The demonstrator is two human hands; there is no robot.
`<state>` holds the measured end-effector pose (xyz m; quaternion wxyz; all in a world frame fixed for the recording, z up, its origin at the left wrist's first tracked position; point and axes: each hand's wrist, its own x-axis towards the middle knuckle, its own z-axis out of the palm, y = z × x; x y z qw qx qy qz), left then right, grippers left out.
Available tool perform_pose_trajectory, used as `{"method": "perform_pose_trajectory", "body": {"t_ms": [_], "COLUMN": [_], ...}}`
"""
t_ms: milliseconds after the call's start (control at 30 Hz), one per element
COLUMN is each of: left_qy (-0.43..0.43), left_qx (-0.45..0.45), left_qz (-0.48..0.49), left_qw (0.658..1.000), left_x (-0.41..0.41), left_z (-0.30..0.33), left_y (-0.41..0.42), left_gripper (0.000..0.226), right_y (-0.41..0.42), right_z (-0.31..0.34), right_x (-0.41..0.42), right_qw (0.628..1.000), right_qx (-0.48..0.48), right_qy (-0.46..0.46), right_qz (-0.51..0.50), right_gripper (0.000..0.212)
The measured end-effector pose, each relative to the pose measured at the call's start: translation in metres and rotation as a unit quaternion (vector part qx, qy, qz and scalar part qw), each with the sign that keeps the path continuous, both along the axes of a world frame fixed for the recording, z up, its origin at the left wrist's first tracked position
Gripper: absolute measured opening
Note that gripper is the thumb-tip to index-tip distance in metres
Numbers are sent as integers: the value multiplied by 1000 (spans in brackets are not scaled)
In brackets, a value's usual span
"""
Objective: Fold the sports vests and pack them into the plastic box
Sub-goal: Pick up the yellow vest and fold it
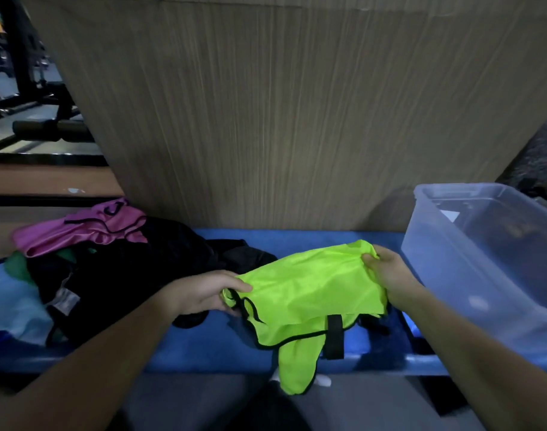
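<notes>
Head view. At centre frame, a neon yellow-green mesh sports vest with black edging [309, 293] is held stretched between both hands above a blue padded bench surface [297, 241]. The left hand [203, 293], entering from the lower left, pinches the vest's left edge with thumb on top and fingers curled beneath. The right hand [387, 275], entering from the lower right, grasps the vest's upper right corner, the fabric bunched between thumb and fingers. A loose flap of the vest and a black strap hang over the bench's near edge at lower centre. At left of frame lies a heap of unfolded garments: a pink vest with black trim [88, 228] on top of black clothing [135, 269], with green and pale blue fabric showing at its left margin. At right stands a translucent plastic storage box [452, 275], lid off, beside the right hand. A tall beige wood-grain panel [281, 104] fills the upper frame behind the bench.
</notes>
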<state>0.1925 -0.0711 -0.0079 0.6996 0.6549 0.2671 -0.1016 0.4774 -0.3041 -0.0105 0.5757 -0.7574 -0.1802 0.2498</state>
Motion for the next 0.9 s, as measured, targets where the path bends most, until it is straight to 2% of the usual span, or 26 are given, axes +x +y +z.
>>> {"method": "perform_pose_trajectory", "body": {"t_ms": [67, 167, 300, 467, 567, 667, 767, 833, 900], "left_qy": [-25, -45, -96, -106, -99, -94, -128, -148, -128], "left_qx": [-78, -97, -85, -197, -244, -235, -215, -165, -86], "left_qz": [-23, -14, -11, 50, 72, 86, 132, 128, 102], "left_qw": [996, 994, 992, 973, 962, 964, 959, 967, 983], "left_x": [-2, 6, 22, 32, 30, 17, -1, -10, -13], "left_z": [-2, -6, -5, -4, -9, -9, 10, 24, 35], "left_y": [-16, -47, -74, -83, -87, -83, -60, -38, -23], "left_gripper": [46, 35, 58, 83, 76, 76, 79, 74, 57], "right_y": [3, 15, 21, 30, 42, 49, 49, 44, 39], "right_z": [9, 26, 42, 60, 71, 80, 87, 87, 79], "right_x": [-4, -15, -28, -45, -58, -64, -59, -55, -53], "right_qw": [997, 986, 963, 935, 926, 922, 927, 941, 957], "right_qx": [59, 121, 176, 238, 261, 278, 274, 251, 218], "right_qy": [44, 97, 174, 229, 232, 232, 223, 206, 185], "right_qz": [21, 69, 106, 131, 143, 140, 125, 98, 53], "right_gripper": [23, 29, 32, 30, 29, 28, 27, 29, 31]}}
